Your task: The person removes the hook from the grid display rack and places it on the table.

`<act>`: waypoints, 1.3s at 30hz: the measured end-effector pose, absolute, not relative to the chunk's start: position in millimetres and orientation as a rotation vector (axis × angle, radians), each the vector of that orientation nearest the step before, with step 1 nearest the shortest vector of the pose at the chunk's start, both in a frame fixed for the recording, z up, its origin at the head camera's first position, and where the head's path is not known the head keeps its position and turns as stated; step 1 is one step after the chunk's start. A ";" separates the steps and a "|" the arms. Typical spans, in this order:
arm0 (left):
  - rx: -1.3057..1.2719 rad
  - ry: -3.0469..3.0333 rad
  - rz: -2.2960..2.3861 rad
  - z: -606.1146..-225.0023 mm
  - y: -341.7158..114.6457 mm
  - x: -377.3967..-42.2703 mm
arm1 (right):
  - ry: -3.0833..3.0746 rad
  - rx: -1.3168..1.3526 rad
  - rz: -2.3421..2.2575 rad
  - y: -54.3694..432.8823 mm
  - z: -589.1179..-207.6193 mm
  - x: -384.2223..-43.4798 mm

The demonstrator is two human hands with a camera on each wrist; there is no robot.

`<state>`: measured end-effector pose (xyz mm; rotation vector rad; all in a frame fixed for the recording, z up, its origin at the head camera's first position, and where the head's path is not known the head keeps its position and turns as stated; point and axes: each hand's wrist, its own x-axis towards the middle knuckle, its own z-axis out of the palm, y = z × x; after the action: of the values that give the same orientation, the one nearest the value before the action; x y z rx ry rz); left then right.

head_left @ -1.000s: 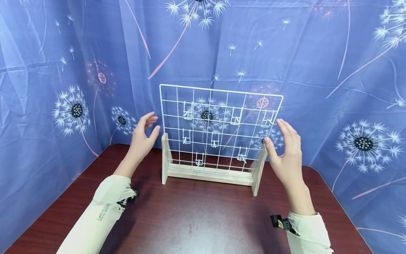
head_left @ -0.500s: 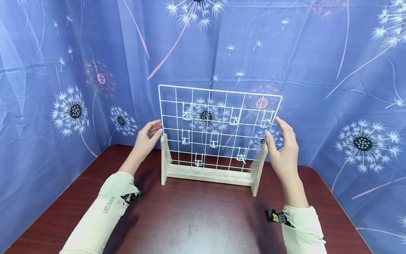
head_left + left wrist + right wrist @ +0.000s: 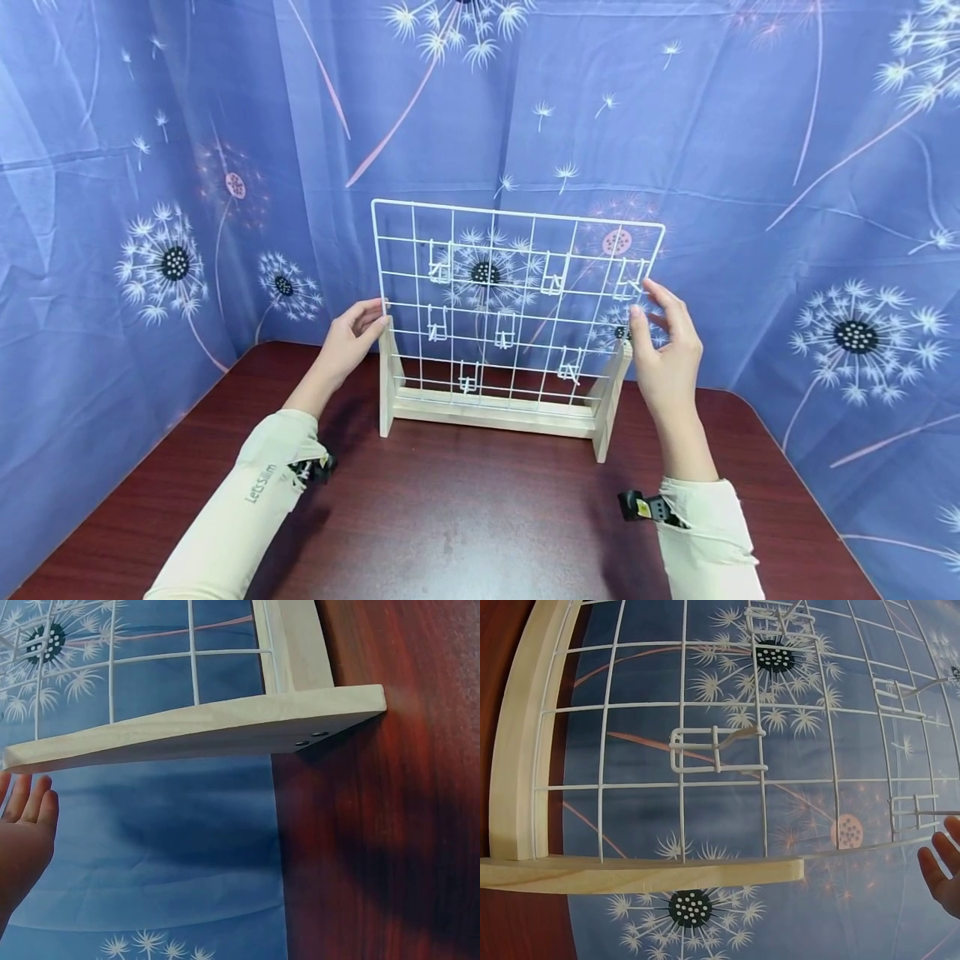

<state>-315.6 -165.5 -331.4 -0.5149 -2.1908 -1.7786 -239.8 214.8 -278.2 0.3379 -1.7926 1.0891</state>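
A white wire grid panel [image 3: 517,218] stands upright in a pale wooden stand [image 3: 495,414] on the table. Several white wire hooks [image 3: 504,337] hang on the grid. My left hand [image 3: 352,333] is at the panel's left side edge, thumb and fingertips right by the wire, just above the stand's left post [image 3: 195,720]. In the left wrist view its fingers extend fairly straight beside the post's tip. My right hand [image 3: 670,354] is at the right side edge, close to the upper right hook [image 3: 915,812], with thumb and fingers spread apart. Neither palm holds anything.
The dark red wooden table [image 3: 450,517] reaches out in front of the stand. A blue curtain [image 3: 465,142] with a dandelion print hangs behind and along both sides. Black straps with small devices [image 3: 645,506] sit at both wrists.
My left hand has moved right and slightly down to the panel's edge. My right hand has shifted left to its own edge. Grid and stand keep their place.
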 end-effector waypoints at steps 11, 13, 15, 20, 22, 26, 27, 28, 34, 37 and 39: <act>-0.489 -2.207 -1.765 -361.1 -176.0 -338.0 | -1.710 0.298 1.169 223.7 -295.2 -265.5; -0.476 -2.218 -1.756 -362.2 -176.9 -338.0 | -1.713 0.292 1.179 223.7 -295.8 -266.9; -0.472 -2.240 -1.737 -362.7 -177.8 -337.3 | -1.720 0.286 1.181 224.3 -296.4 -267.9; -0.481 -2.260 -1.776 -361.2 -179.5 -335.6 | -1.721 0.266 1.186 225.2 -295.3 -270.6; -0.487 -2.256 -1.805 -359.8 -180.0 -334.7 | -1.715 0.257 1.189 225.0 -294.6 -272.0; -0.509 -2.248 -1.835 -356.9 -180.3 -332.4 | -1.677 0.266 1.199 221.7 -291.0 -271.4; -0.511 -2.245 -1.842 -356.6 -180.5 -332.5 | -1.666 0.265 1.199 219.6 -288.7 -269.4; -0.513 -2.245 -1.850 -356.5 -180.6 -332.9 | -1.656 0.266 1.200 217.2 -286.0 -266.7; -0.493 -2.292 -1.808 -359.2 -182.9 -337.4 | -1.637 0.255 1.202 206.8 -273.1 -253.0; -0.489 -2.318 -1.775 -361.1 -184.3 -338.7 | -1.618 0.254 1.221 206.7 -273.5 -254.1; -0.492 -2.321 -1.780 -362.1 -185.0 -338.8 | -1.601 0.258 1.236 207.1 -274.4 -255.8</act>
<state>-338.8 -185.0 -362.1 -0.4919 -2.3214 -1.7795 -255.8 207.1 -274.4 0.2582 -1.6007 1.2356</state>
